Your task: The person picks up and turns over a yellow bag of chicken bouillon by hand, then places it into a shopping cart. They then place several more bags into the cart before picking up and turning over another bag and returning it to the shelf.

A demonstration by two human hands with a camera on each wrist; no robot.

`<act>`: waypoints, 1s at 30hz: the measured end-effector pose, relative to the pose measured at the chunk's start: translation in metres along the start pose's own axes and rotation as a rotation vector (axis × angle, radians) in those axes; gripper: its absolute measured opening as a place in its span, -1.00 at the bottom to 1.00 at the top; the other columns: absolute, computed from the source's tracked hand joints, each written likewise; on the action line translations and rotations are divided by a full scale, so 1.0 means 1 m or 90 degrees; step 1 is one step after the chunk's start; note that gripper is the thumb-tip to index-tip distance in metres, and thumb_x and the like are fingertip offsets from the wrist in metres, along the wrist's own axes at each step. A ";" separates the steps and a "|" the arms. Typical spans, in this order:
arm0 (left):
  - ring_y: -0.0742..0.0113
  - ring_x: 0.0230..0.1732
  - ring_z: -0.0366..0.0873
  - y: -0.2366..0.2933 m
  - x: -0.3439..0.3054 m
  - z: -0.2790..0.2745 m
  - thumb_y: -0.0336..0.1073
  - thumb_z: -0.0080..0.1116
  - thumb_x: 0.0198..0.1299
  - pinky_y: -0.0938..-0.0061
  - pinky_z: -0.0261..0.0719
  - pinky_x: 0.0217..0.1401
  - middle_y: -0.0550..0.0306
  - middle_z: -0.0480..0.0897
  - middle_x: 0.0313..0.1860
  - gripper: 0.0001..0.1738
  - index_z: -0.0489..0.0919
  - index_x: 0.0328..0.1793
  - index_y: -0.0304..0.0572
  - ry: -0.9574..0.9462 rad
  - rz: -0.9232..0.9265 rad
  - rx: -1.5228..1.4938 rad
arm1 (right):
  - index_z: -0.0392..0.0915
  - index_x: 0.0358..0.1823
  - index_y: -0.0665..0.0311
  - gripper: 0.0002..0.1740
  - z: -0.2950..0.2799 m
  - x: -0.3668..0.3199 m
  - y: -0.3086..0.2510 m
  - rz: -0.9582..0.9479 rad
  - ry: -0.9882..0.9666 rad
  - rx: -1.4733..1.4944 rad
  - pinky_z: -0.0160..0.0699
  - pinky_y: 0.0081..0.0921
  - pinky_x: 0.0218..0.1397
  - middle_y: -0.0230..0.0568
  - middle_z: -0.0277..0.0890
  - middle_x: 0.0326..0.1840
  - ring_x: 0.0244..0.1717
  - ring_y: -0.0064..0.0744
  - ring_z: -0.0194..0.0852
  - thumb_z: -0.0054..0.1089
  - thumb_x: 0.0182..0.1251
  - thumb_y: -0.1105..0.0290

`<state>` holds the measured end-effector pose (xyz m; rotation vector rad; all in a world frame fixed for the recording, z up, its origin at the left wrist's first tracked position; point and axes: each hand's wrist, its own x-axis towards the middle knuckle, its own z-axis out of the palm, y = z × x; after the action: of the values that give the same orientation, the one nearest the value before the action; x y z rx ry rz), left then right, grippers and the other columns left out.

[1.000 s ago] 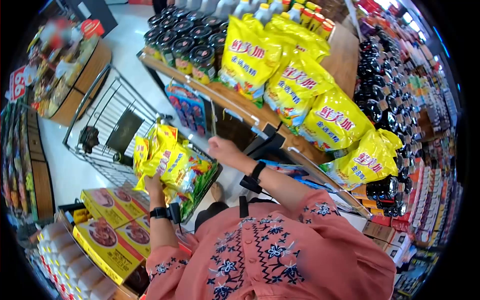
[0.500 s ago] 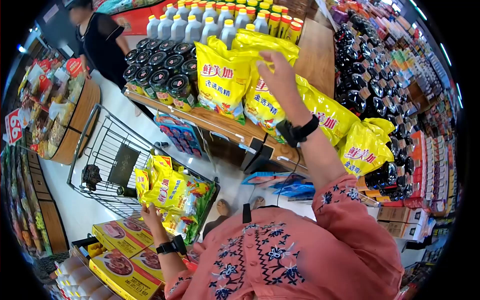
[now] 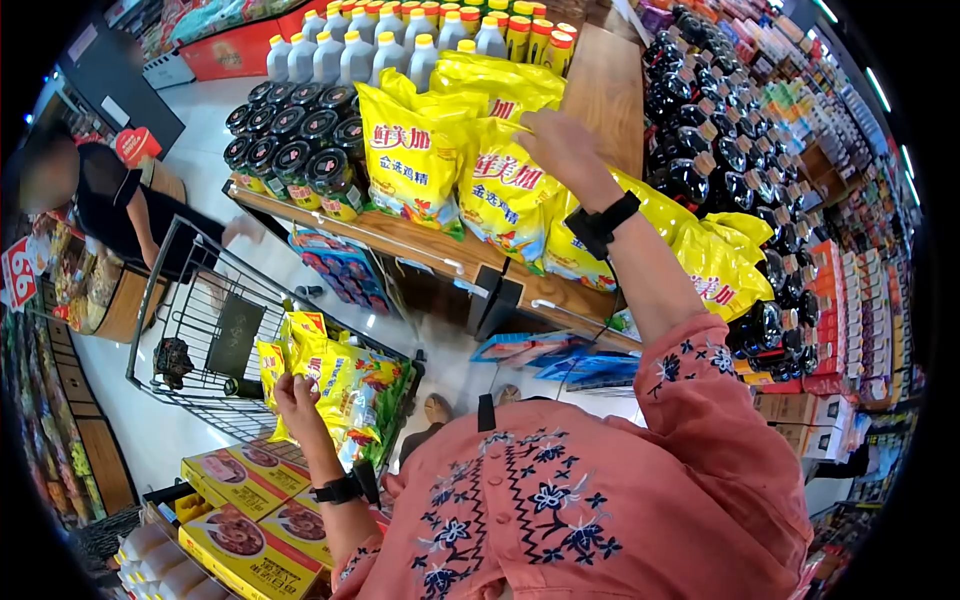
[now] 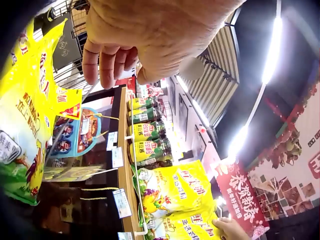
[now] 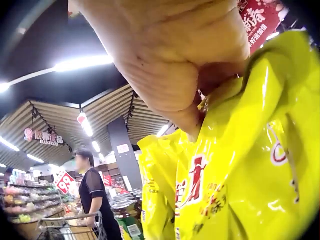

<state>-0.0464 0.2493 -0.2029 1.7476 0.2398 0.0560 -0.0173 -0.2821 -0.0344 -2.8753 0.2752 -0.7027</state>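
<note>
My right hand grips the top edge of a yellow printed bag standing on the wooden display table. In the right wrist view the thumb presses against the crumpled top of this bag, while most fingers are hidden. Other yellow bags lean beside and behind it. Over the shopping cart, my left hand hovers with loosely curled fingers and nothing in them. Yellow bags lie in the cart under that hand. The left wrist view shows the left hand beside the bags.
Dark-lidded jars and yellow-capped jugs stand left of and behind the bags. Dark bottles line the right side. Yellow boxes are stacked near my left arm. Beyond the cart, a person in black stands close by.
My right hand has moved from beside the cart up to the bags on the table and taken hold of one. The left hand has let go of the cart's bags. A person has come closer.
</note>
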 end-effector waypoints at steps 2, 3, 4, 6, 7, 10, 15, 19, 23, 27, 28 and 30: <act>0.37 -0.05 0.63 -0.001 -0.005 0.005 -0.16 0.07 0.47 0.53 0.60 -0.12 0.06 0.56 0.04 -0.58 0.41 0.26 -0.33 -0.012 0.002 -0.021 | 0.63 -0.14 0.25 -0.74 0.002 -0.006 -0.003 -0.013 0.023 0.030 0.54 -0.10 -0.06 -0.03 0.59 -0.17 -0.06 0.04 0.59 0.19 0.34 0.22; 0.37 -0.05 0.63 -0.001 -0.009 0.005 -0.15 0.07 0.47 0.53 0.60 -0.12 0.06 0.56 0.04 -0.58 0.41 0.25 -0.33 -0.016 -0.001 -0.026 | 0.64 -0.14 0.24 -0.75 0.003 -0.008 -0.006 -0.022 0.034 0.046 0.54 -0.10 -0.06 -0.02 0.58 -0.18 -0.06 0.04 0.58 0.18 0.35 0.23; 0.37 -0.05 0.64 -0.002 -0.014 0.005 -0.15 0.08 0.47 0.53 0.60 -0.12 0.06 0.56 0.04 -0.59 0.42 0.24 -0.33 -0.017 -0.005 -0.031 | 0.63 -0.15 0.24 -0.77 0.003 -0.011 -0.006 -0.034 0.038 0.077 0.53 -0.10 -0.07 -0.02 0.56 -0.20 -0.08 0.05 0.57 0.18 0.35 0.24; 0.35 -0.05 0.63 0.008 -0.024 0.005 -0.15 0.09 0.47 0.51 0.60 -0.07 0.07 0.57 0.03 -0.56 0.41 0.26 -0.35 -0.021 -0.014 -0.026 | 0.61 -0.17 0.24 -0.79 -0.002 -0.017 -0.006 -0.059 0.046 0.143 0.51 -0.09 -0.10 -0.01 0.54 -0.22 -0.10 0.07 0.56 0.16 0.36 0.25; 0.35 -0.06 0.64 0.011 -0.028 0.005 -0.15 0.09 0.46 0.52 0.60 -0.09 0.07 0.57 0.03 -0.58 0.42 0.24 -0.33 -0.022 -0.014 -0.023 | 0.60 -0.18 0.25 -0.79 -0.005 -0.021 -0.008 -0.054 0.043 0.141 0.51 -0.09 -0.11 -0.01 0.54 -0.22 -0.11 0.08 0.55 0.16 0.36 0.25; 0.33 -0.08 0.66 0.014 -0.031 0.004 -0.16 0.09 0.46 0.51 0.62 -0.10 0.06 0.57 0.03 -0.60 0.44 0.21 -0.33 -0.023 -0.016 -0.035 | 0.56 -0.20 0.26 -0.78 -0.027 -0.028 -0.022 -0.049 0.048 0.127 0.49 -0.08 -0.12 0.00 0.52 -0.22 -0.13 0.09 0.53 0.16 0.37 0.25; 0.27 -0.07 0.68 0.007 -0.028 0.001 -0.21 0.09 0.48 0.47 0.64 -0.08 0.01 0.58 0.03 -0.64 0.46 0.20 -0.36 -0.047 0.016 -0.024 | 0.51 -0.21 0.28 -0.80 -0.045 -0.038 -0.042 -0.090 0.109 0.096 0.47 -0.13 -0.13 -0.01 0.49 -0.26 -0.18 0.06 0.51 0.15 0.40 0.27; 0.31 -0.08 0.69 0.019 -0.036 0.011 -0.22 0.11 0.45 0.49 0.63 -0.08 0.07 0.62 -0.01 -0.64 0.50 0.20 -0.34 -0.080 0.007 -0.043 | 0.47 -0.28 0.40 -0.85 -0.075 -0.035 -0.058 -0.208 0.104 0.244 0.40 -0.41 -0.21 -0.07 0.40 -0.38 -0.35 -0.21 0.41 0.19 0.41 0.45; 0.36 -0.10 0.65 0.025 -0.042 0.020 -0.25 0.12 0.43 0.50 0.59 -0.07 0.08 0.61 0.00 -0.65 0.48 0.20 -0.34 -0.127 0.008 -0.037 | 0.49 -0.24 0.41 -0.87 -0.100 -0.045 -0.079 -0.155 0.046 0.229 0.31 -0.54 -0.25 -0.22 0.36 -0.38 -0.36 -0.48 0.28 0.20 0.43 0.48; 0.40 -0.08 0.61 0.024 -0.047 0.019 -0.27 0.11 0.44 0.52 0.55 -0.02 0.11 0.61 -0.02 -0.66 0.47 0.20 -0.35 -0.161 0.001 -0.014 | 0.51 -0.22 0.40 -0.89 -0.113 -0.048 -0.084 -0.119 0.082 0.269 0.29 -0.66 -0.20 -0.38 0.42 -0.34 -0.31 -0.66 0.27 0.16 0.46 0.49; 0.40 -0.07 0.60 0.020 -0.046 0.018 -0.28 0.11 0.44 0.53 0.55 -0.01 0.11 0.61 -0.02 -0.66 0.47 0.20 -0.35 -0.169 0.001 0.001 | 0.51 -0.22 0.39 -0.90 -0.119 -0.049 -0.084 -0.102 0.092 0.281 0.29 -0.69 -0.19 -0.42 0.42 -0.33 -0.30 -0.68 0.28 0.15 0.47 0.49; 0.40 -0.04 0.60 0.007 -0.045 0.014 -0.26 0.13 0.44 0.53 0.54 0.02 0.11 0.61 -0.01 -0.65 0.48 0.22 -0.32 -0.175 0.010 0.025 | 0.51 -0.20 0.40 -0.89 -0.133 -0.051 -0.088 -0.073 0.056 0.353 0.29 -0.73 -0.15 -0.45 0.44 -0.28 -0.26 -0.70 0.31 0.14 0.49 0.48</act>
<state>-0.0868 0.2257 -0.1949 1.7743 0.0260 -0.1769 -0.1121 -0.2018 0.0773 -2.3482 -0.0704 -0.7792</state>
